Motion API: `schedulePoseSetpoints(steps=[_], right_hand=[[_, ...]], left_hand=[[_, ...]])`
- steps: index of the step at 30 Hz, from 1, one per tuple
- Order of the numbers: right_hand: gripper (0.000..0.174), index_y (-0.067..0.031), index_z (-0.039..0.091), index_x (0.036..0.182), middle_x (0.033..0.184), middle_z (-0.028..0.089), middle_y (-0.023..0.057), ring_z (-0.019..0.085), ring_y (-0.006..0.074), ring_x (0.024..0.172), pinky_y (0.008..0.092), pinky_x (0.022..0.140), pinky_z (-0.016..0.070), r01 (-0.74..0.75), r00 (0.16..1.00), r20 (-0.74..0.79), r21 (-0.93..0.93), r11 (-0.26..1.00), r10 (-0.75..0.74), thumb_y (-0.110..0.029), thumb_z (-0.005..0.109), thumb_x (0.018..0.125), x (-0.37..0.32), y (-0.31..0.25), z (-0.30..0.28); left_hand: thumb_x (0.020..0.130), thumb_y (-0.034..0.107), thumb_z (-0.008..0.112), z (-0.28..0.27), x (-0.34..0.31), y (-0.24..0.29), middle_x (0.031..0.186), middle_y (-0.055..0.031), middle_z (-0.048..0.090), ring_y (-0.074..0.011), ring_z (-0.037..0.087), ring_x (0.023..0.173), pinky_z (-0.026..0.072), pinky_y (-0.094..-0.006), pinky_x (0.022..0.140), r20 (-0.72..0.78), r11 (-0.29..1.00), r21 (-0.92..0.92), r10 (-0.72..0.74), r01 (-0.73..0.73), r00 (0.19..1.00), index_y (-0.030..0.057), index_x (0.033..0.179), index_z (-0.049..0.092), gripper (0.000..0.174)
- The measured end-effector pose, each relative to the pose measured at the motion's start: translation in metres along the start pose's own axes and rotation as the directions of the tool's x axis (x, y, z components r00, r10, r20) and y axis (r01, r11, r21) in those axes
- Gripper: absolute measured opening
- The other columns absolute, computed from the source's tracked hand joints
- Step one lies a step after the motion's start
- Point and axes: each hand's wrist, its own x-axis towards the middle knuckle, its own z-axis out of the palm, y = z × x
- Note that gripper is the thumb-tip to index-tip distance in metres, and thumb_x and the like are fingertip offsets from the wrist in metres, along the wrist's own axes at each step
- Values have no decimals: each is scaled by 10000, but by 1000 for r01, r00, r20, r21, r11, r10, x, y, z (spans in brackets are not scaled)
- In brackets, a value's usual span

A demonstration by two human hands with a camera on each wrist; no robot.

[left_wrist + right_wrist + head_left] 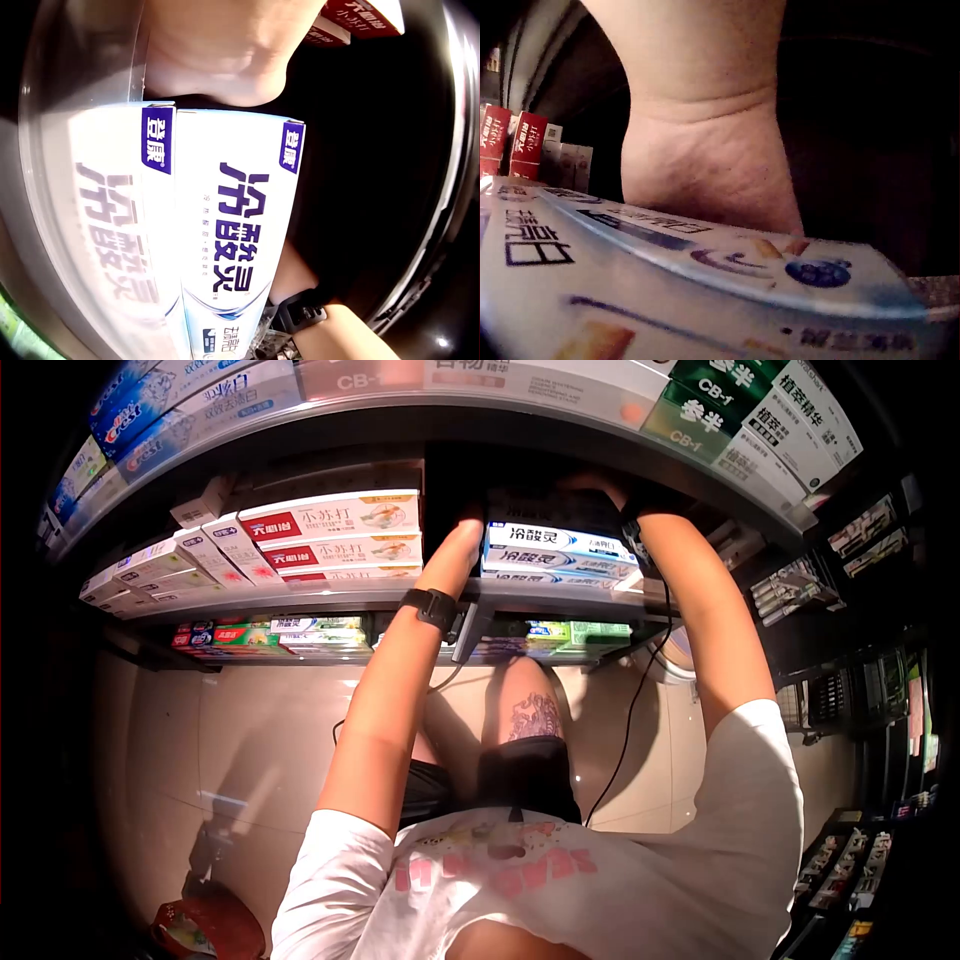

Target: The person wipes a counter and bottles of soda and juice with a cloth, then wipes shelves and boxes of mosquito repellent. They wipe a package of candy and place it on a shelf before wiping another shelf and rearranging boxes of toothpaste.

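Note:
White and blue toothpaste boxes are stacked on the middle shelf between my arms. My left hand is at the left end of this stack. In the left wrist view, the heel of that left hand lies right by the ends of two toothpaste boxes. My right hand reaches in over the stack's far right side, mostly in shadow. The right wrist view shows the heel of the right hand against the back of a toothpaste box. The fingers of both hands are hidden, so I cannot tell their grip.
Left of the stack sit red and white toothpaste boxes. A shelf with more boxes hangs overhead, and a clear lip runs along the middle shelf's front. A black cable hangs from my right wrist. A red basket stands on the floor.

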Motion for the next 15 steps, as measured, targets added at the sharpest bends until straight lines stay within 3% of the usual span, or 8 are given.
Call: schedulePoseSetpoints(steps=[15], right_hand=[[510, -71, 469, 1257, 1286, 467, 121, 429, 189, 1182, 303, 1002, 328, -38, 999, 3, -5, 999, 38, -346, 592, 845, -9, -7, 4]], left_hand=[[918, 500, 291, 10, 0, 4, 1020, -127, 629, -238, 615, 898, 488, -337, 794, 7, 1000, 3, -16, 16, 1000, 8, 1091, 556, 584]])
